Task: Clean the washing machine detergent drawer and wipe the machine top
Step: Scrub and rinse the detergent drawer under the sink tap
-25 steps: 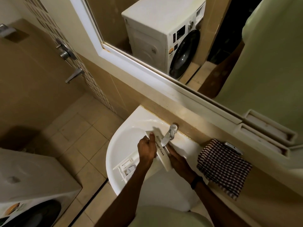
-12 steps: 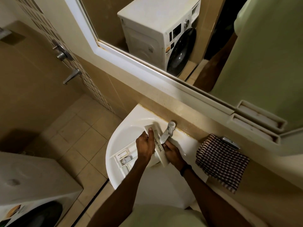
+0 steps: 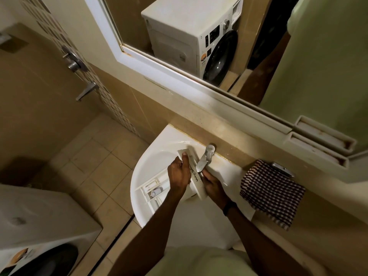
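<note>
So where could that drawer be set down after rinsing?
Bare: the washing machine top at lower left, and the counter right of the checked cloth. Crowded: the sink, where left hand and right hand hold the drawer under the tap.

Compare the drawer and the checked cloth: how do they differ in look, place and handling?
The drawer is white, rigid plastic; the cloth is soft and dark-checked. The drawer sits in the sink under the tap; the cloth lies on the ledge right of it. The left hand and right hand hold the drawer; no hand touches the cloth. Shared: both are at the sink.
</note>
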Demonstrator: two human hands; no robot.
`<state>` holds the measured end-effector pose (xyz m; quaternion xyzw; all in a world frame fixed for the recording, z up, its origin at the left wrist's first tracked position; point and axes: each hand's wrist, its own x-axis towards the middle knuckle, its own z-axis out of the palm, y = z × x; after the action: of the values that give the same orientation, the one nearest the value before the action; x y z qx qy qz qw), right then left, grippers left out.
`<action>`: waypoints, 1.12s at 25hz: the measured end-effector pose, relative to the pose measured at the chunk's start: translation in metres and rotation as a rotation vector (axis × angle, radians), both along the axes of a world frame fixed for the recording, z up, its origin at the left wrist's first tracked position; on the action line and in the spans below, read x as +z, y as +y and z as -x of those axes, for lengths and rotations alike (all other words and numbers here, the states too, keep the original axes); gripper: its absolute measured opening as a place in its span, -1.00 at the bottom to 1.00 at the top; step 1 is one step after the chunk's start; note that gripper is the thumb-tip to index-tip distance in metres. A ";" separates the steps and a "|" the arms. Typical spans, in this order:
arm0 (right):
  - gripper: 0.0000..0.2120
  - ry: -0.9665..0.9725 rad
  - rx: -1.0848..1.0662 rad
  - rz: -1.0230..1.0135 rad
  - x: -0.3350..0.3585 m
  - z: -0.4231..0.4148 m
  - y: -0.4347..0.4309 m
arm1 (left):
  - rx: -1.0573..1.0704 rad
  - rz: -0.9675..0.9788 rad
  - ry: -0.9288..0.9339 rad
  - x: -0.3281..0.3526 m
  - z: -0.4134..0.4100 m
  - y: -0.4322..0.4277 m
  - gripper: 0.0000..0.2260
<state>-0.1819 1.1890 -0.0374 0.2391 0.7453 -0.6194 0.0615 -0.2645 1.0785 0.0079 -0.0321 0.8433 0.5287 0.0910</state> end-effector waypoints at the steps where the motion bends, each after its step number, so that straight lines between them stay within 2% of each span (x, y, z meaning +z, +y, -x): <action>1: -0.60 0.055 0.034 -0.027 -0.003 -0.021 0.001 | -0.021 -0.004 -0.011 0.000 0.000 0.000 -0.46; 3: -0.55 0.077 0.074 -0.031 -0.007 -0.039 0.005 | -0.049 -0.022 -0.055 0.002 -0.002 0.000 -0.45; 7: -0.64 -0.026 0.010 0.040 0.010 0.015 -0.004 | -0.077 -0.060 -0.107 0.006 0.002 -0.002 -0.39; 12: -0.54 0.019 0.068 -0.111 0.008 -0.055 -0.008 | -0.064 -0.002 -0.137 0.008 0.002 0.000 -0.41; 15: -0.59 0.061 0.128 0.047 0.006 -0.005 -0.001 | -0.117 0.031 -0.120 0.009 0.005 -0.001 -0.42; 17: -0.62 0.029 0.096 0.047 -0.004 0.019 0.005 | -0.137 0.027 -0.120 0.010 0.007 -0.001 -0.42; 20: -0.48 0.038 0.097 0.030 0.006 -0.023 0.001 | -0.141 0.020 -0.143 0.011 0.011 -0.003 -0.43; 23: -0.49 0.113 0.150 0.106 -0.004 -0.035 0.002 | -0.159 0.055 -0.154 0.009 0.011 -0.004 -0.40; 26: -0.57 -0.007 0.046 0.271 0.014 0.025 0.003 | -0.155 0.062 -0.112 0.005 0.006 -0.003 -0.39; 28: -0.58 -0.052 0.011 0.238 0.011 0.018 -0.001 | -0.108 0.050 -0.106 0.000 0.004 -0.002 -0.41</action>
<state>-0.2002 1.1877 -0.0265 0.2419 0.6659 -0.6968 0.1122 -0.2685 1.0768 0.0082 -0.0169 0.8508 0.4993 0.1630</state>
